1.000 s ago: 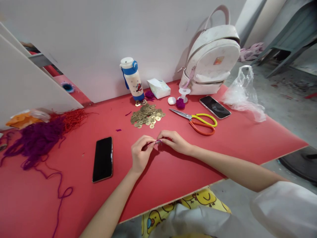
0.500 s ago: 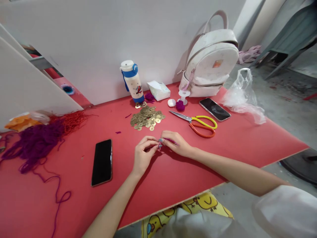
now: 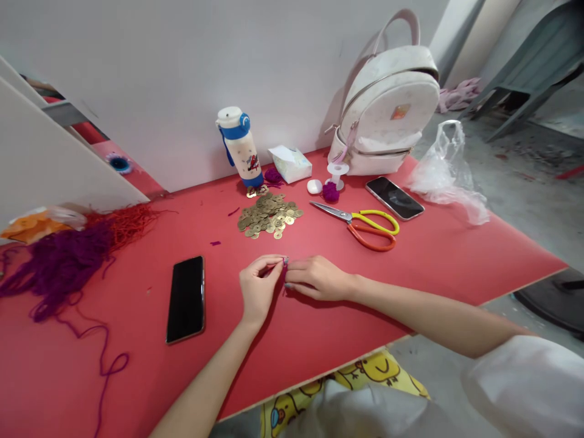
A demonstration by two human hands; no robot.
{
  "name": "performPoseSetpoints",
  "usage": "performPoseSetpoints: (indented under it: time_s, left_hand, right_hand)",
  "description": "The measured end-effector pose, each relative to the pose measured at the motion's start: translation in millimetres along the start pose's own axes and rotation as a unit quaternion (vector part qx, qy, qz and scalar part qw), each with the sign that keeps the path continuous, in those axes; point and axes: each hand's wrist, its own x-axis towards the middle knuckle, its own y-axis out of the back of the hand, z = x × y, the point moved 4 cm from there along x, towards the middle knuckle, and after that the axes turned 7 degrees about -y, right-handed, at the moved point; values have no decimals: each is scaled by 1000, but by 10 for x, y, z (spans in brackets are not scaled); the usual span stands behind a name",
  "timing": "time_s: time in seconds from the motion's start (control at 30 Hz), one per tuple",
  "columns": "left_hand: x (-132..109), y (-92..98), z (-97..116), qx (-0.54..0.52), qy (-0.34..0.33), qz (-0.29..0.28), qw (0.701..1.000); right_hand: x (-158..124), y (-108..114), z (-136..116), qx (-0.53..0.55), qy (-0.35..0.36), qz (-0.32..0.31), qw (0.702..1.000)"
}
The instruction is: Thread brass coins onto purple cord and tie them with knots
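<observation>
— Hands?

— Left hand (image 3: 258,291) and right hand (image 3: 318,280) meeting fingertip to fingertip just this side of the coin pile (image 3: 269,215), low over the red table (image 3: 433,255). Both pinched shut on a short purple thread piece (image 3: 283,266) — hardly visible, only a sliver between the fingertips, so hard to tell whether anything is strung on it. Probably held low and close for a steady pinch on so small a thing.

— Supplies?

— Coin pile heaped in 1 spot, within easy reach of both hands. Scissors (image 3: 365,224) to the right of the pile, blades toward it, handles nearer the right hand's side. A white spool (image 3: 338,173) and a purple yarn ball (image 3: 331,192) right of the pile near the wall, touching or nearly so; a small white case (image 3: 314,186) just beside them.

— Further out?

— 2 phones: 1 dark phone (image 3: 185,298) left of the pile and nearer the table's edge, screen up; another phone (image 3: 394,198) beyond the scissors. Water bottle (image 3: 240,148) upright behind the pile, tissue pack (image 3: 290,164) beside it, backpack (image 3: 387,109) leaning on the wall further right. Purple yarn tangle (image 3: 59,264) well left of the pile, with red yarn (image 3: 128,220) alongside.
</observation>
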Motion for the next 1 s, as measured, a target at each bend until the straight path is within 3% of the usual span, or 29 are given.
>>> performPoseSetpoints:
  time_s: [0.17,0.4,0.8,1.0]
  left_hand:
    - [9,-19,31,60,-66,-49,995]
    - [26,-29,39,61,-58,-59,995]
    - [17,-56,56,51,-51,-91,993]
    - [36,-45,41,27,-25,-74,997]
  right_hand:
    - [-1,136,33,19,-21,89,996]
    - [-15,201,160,108,-111,168,974]
    - [16,192,285,231,-200,192,933]
    - [15,216,262,236,-159,183,941]
